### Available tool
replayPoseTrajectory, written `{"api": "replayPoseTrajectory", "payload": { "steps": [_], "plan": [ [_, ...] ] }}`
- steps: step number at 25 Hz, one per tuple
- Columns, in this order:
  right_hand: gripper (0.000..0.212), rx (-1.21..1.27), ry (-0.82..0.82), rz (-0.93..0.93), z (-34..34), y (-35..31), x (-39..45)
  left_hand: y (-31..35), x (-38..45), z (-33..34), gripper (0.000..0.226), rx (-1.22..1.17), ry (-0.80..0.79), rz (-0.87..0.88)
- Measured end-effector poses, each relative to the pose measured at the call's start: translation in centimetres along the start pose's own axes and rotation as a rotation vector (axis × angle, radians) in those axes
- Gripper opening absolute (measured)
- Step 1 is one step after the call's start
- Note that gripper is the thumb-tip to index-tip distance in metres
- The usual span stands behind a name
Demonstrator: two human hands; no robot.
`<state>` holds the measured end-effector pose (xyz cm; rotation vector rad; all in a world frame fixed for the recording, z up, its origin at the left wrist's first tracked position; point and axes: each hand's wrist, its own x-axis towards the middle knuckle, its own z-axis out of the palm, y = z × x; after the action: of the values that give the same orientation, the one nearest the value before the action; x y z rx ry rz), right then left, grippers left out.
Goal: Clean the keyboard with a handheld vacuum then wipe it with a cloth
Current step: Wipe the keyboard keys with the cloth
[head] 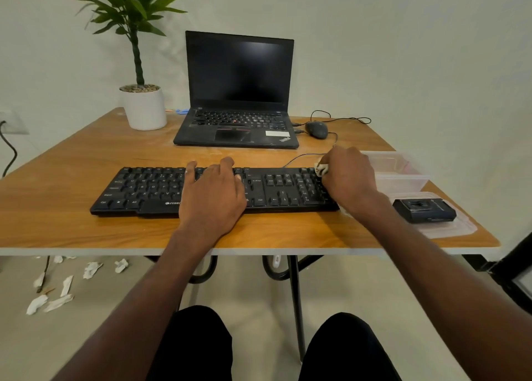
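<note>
A black full-size keyboard (149,190) lies across the wooden table (86,156) in front of me. My left hand (214,192) rests flat on its middle, fingers spread over the keys and reaching the far edge. My right hand (347,176) is curled around a small white cloth (321,169) and presses it on the number pad at the keyboard's far right corner; most of the cloth is hidden under the fingers. A small black handheld vacuum (424,210) lies on a clear lid at the right, apart from both hands.
An open black laptop (239,92) stands behind the keyboard, with a wired mouse (316,129) to its right. A potted plant (144,107) is at the back left. A clear plastic box (400,170) sits beside my right hand. Crumpled tissues (57,291) litter the floor.
</note>
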<state>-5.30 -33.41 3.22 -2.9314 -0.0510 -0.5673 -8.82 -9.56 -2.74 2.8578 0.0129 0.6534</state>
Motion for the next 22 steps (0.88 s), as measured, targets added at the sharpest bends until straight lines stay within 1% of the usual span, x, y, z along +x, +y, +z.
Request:
{"api": "replayPoseTrajectory", "payload": {
  "steps": [2, 4, 7, 8, 12, 15, 17, 18, 19, 21, 22],
  "plan": [
    [0.032, 0.023, -0.002, -0.003, 0.5, -0.7, -0.6, 0.0, 0.0, 0.0, 0.042, -0.003, 0.004, 0.001],
    [0.036, 0.093, -0.002, -0.051, 0.9, -1.6, -1.0, -0.1, 0.0, 0.1, 0.042, -0.006, 0.013, 0.000],
    [0.044, 0.210, -0.086, -0.168, 1.3, -2.0, -0.9, -0.2, -0.1, 0.2, 0.043, -0.035, 0.016, -0.005],
    [0.045, 0.204, -0.098, -0.168, 1.3, -1.6, -0.8, -0.2, 0.0, 0.1, 0.043, -0.038, 0.021, -0.001],
    [0.036, 0.132, 0.026, -0.003, 0.7, 0.7, -0.3, -0.4, 0.0, 0.2, 0.041, -0.047, 0.035, -0.002],
    [0.032, 0.083, 0.021, 0.064, 0.0, 1.2, -0.7, -0.2, 0.1, 0.1, 0.040, -0.059, 0.037, 0.003],
    [0.030, 0.155, 0.013, 0.047, -0.5, 1.3, -0.9, -0.3, 0.0, 0.1, 0.040, -0.067, 0.036, 0.010],
    [0.030, 0.276, 0.011, 0.038, -0.8, 1.3, -1.1, -0.4, 0.0, 0.1, 0.041, -0.071, 0.042, 0.020],
    [0.029, 0.478, -0.001, 0.051, -1.1, 1.3, -1.2, -0.4, -0.1, 0.1, 0.043, -0.080, 0.059, 0.032],
    [0.025, 1.027, -0.073, 0.162, -2.0, 0.5, -2.0, -0.3, -0.2, -0.2, 0.047, -0.135, 0.123, 0.082],
    [0.025, 1.263, -0.142, 0.238, -2.2, -0.2, -2.5, -0.3, -0.3, -0.5, 0.048, -0.188, 0.155, 0.113]
  ]
}}
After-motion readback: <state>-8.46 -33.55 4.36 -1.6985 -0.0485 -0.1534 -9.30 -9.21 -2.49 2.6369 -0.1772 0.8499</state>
